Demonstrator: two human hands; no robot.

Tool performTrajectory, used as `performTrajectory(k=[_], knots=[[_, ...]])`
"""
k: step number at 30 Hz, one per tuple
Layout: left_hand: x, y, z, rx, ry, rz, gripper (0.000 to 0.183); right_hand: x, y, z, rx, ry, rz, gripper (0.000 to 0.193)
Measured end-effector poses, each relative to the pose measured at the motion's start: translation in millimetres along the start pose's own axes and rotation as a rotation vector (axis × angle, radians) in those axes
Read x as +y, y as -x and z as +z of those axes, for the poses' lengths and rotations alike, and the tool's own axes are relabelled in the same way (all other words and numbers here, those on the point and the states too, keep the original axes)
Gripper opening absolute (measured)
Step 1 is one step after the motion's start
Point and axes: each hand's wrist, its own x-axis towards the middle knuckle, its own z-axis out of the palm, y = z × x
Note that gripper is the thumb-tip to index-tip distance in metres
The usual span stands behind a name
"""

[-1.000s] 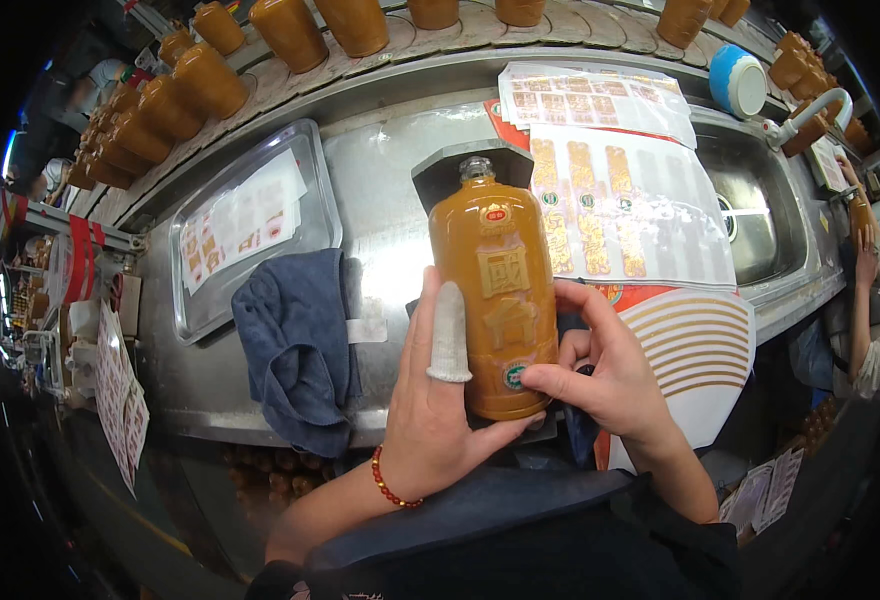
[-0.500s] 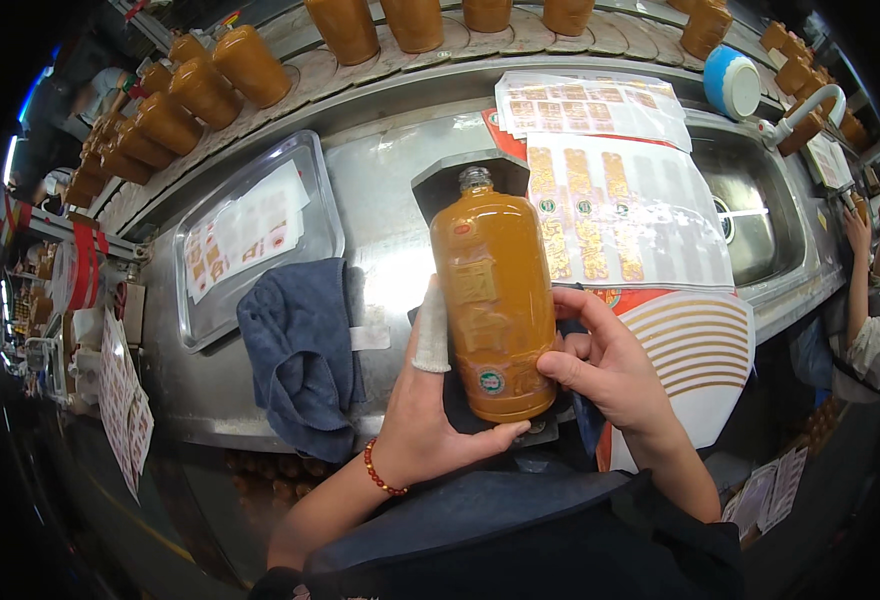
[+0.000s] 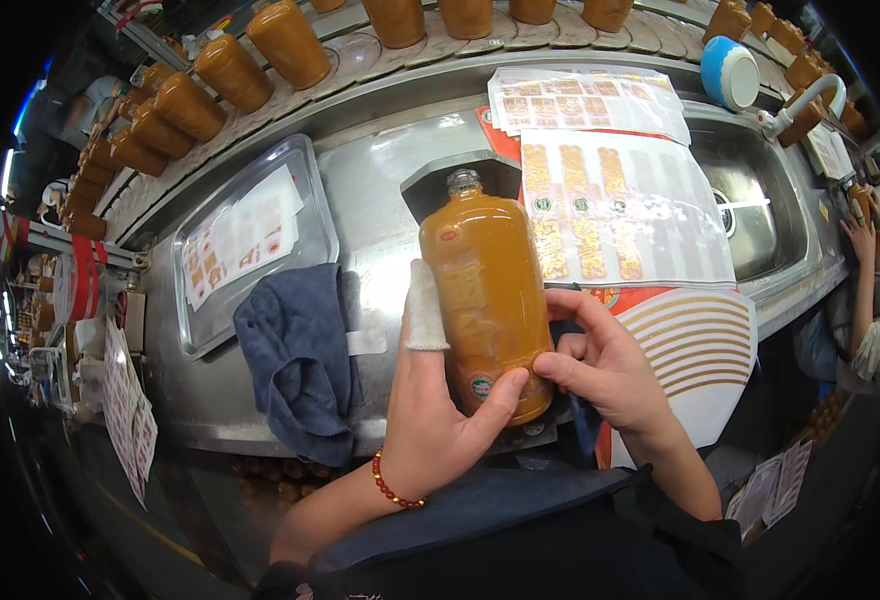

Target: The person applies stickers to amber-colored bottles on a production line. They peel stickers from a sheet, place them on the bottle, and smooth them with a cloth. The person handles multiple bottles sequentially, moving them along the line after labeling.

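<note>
A glossy brown bottle (image 3: 485, 270) with a clear neck lies tilted in front of me, its base toward me and a dark angular support (image 3: 430, 187) behind its neck. Along its left side rests my left hand (image 3: 435, 400), with a white cloth cover (image 3: 425, 312) on one finger and the thumb across the bottle's lower front. My right hand (image 3: 605, 365) grips the lower right edge, thumb and forefinger close together. A small green-and-white round decal (image 3: 481, 387) sits near the base, a red one near the shoulder. Whether the right fingertips also pinch a decal is hidden.
Decal sheets (image 3: 600, 200) lie at the right beside a steel sink (image 3: 760, 190) with a white tap. A sheet of gold arcs (image 3: 695, 350) is nearer. Left are a blue cloth (image 3: 295, 350) and a metal tray (image 3: 328, 220). Brown bottles (image 3: 290, 45) line the conveyor at the back.
My left thumb has moved up from below the base onto the bottle's lower front. The bottles on the conveyor have shifted to the right. My right hand keeps its grip.
</note>
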Motion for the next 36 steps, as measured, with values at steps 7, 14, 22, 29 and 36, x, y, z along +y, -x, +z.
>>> performTrajectory(k=[7, 14, 22, 29, 36], knots=[[0.1, 0.5, 1.1, 0.001, -0.037, 0.009, 0.093, 2.3, -1.7, 1.1, 0.004, -0.014, -0.011, 0.059], [-2.4, 1.1, 2.3, 0.009, -0.007, 0.008, 0.093, 5.1, -2.0, 0.8, 0.001, -0.023, -0.015, 0.058], [-3.1, 1.5, -2.0, -0.033, -0.009, 0.013, 0.101, 3.9, 0.9, -2.4, -0.012, -0.049, 0.014, 0.059], [-4.6, 3.1, -1.1, -0.024, 0.008, -0.007, 0.102, 3.9, 0.2, -1.4, -0.013, -0.068, 0.015, 0.059], [-8.1, 5.8, -1.6, -0.037, 0.022, -0.078, 0.110, 8.6, 1.6, -2.8, 0.013, -0.062, -0.027, 0.049]])
